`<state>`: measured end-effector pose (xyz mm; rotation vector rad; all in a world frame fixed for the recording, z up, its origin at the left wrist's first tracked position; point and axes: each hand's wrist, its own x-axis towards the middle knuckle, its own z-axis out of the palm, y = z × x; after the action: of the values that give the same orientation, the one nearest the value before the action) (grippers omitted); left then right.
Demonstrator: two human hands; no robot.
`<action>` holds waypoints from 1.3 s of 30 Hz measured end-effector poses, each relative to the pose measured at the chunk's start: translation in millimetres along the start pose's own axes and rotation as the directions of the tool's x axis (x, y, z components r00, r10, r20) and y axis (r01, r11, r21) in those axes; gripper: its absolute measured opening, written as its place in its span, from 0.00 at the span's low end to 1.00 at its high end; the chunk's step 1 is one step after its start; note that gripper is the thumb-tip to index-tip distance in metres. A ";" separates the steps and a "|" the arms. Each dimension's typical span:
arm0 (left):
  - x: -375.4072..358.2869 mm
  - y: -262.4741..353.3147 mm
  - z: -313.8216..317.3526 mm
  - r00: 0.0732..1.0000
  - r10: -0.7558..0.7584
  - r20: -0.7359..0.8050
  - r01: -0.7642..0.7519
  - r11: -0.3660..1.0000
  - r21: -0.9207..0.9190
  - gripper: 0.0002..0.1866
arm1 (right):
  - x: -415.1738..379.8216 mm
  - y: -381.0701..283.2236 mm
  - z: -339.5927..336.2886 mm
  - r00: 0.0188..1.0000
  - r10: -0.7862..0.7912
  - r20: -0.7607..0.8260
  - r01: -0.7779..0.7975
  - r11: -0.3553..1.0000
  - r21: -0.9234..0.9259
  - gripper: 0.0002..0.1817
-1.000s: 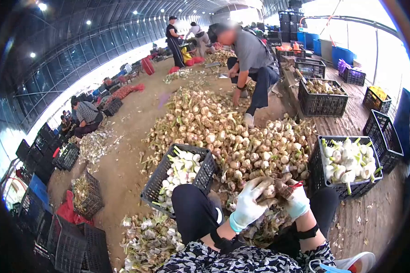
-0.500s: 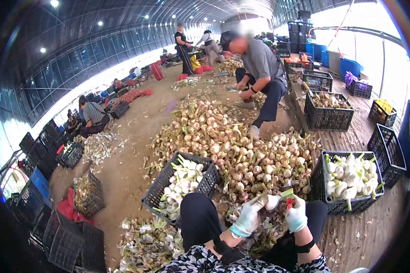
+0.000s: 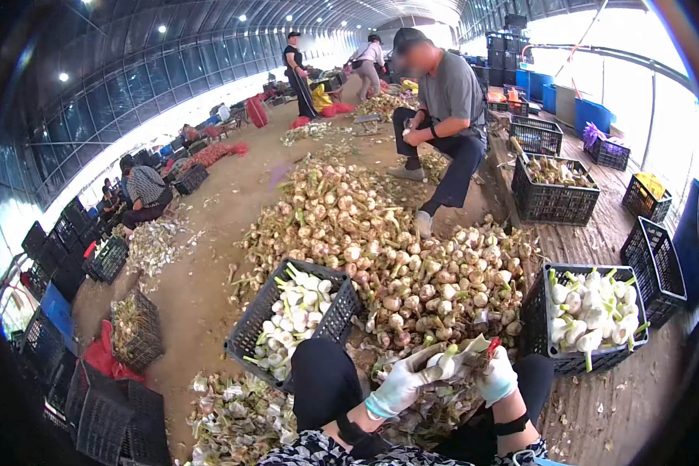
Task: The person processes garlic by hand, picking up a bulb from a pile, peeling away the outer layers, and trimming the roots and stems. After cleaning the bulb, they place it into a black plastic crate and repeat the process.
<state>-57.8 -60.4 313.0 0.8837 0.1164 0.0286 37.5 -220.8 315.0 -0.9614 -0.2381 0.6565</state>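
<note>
My left hand (image 3: 400,388), in a white glove with a light blue cuff, is closed around a garlic bulb (image 3: 446,363) in front of my knees. Loose papery skin (image 3: 474,351) stretches from the bulb toward my right hand (image 3: 497,379). That hand, gloved too, is closed, with a small red object (image 3: 494,345) showing at its fingertips; its kind is not clear. Beyond my hands spreads a heap of unpeeled garlic (image 3: 412,272). Peeled skins (image 3: 248,415) lie by my left knee and below my hands.
A black crate (image 3: 245,334) of white garlic stands at my left knee. Another such crate (image 3: 542,330) is at my right. Across the heap sits a co-worker (image 3: 450,93). More crates (image 3: 555,198) line the boards (image 3: 598,404) on the right.
The bulb has tipped, and its skin now hangs loose between my hands. My left hand has shifted slightly left and down. The co-worker across the heap has drawn their hands closer in.
</note>
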 end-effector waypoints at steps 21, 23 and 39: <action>5.8 8.0 -3.1 0.983 0.134 -0.124 -0.086 0.940 0.331 0.23 | 24.5 45.1 -36.1 0.969 0.191 0.159 0.129 0.162 -0.978 0.21; 8.7 9.1 -14.0 0.967 0.228 -0.113 -0.138 0.842 0.522 0.29 | 28.4 43.5 -29.8 0.972 0.221 0.080 0.051 0.133 -0.990 0.20; 10.1 7.8 -11.7 0.979 0.191 0.065 -0.188 0.749 0.636 0.28 | 27.0 10.2 -10.5 0.976 0.088 0.198 0.037 0.832 -0.553 0.19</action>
<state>-48.9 -45.7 310.8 1.5876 0.0349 0.1918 59.4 -207.3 298.1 -1.4562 -0.6385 0.7340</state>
